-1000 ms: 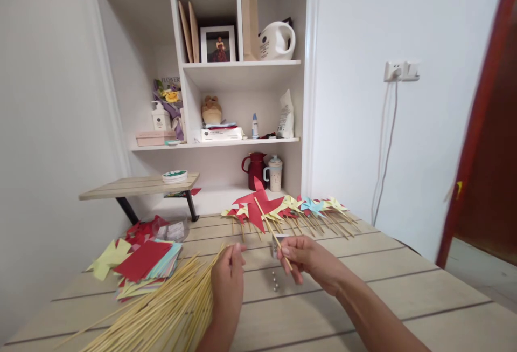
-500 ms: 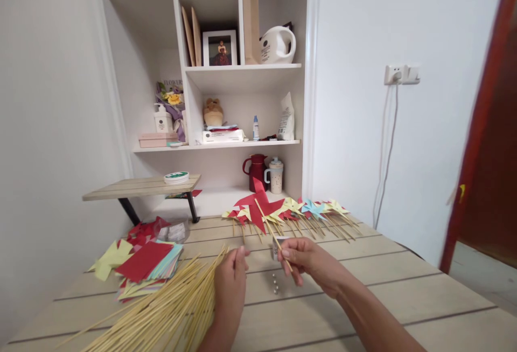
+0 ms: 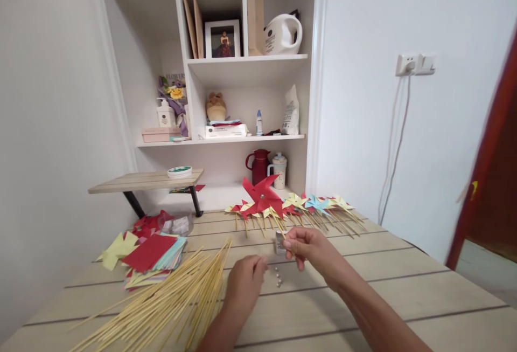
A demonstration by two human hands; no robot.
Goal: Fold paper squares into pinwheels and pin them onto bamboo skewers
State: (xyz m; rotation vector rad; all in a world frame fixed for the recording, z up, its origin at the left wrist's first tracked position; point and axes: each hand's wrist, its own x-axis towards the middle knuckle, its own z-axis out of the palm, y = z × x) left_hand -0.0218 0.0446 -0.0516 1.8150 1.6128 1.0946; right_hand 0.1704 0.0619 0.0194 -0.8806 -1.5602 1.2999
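Note:
My right hand [image 3: 307, 248] grips the thin wooden stick of a red paper pinwheel [image 3: 262, 195], holding it upright above the wooden table [image 3: 363, 287]. My left hand [image 3: 245, 283] hovers low over the table with fingers loosely curled, holding nothing, just left of a few small silver beads [image 3: 278, 276]. A small silvery packet [image 3: 280, 241] lies just behind my right hand. A spread of bamboo skewers [image 3: 169, 303] lies left of my left hand.
A row of finished pinwheels [image 3: 311, 206] lies at the table's far edge. Stacked coloured paper squares [image 3: 149, 257] and a clear bag [image 3: 177, 225] sit at the left. Shelves with a red jug [image 3: 258, 166] stand behind, beside a small wooden riser [image 3: 145, 182].
My right hand has turned the red pinwheel upright so its face points toward me. My left hand has dropped and moved right toward the silver beads.

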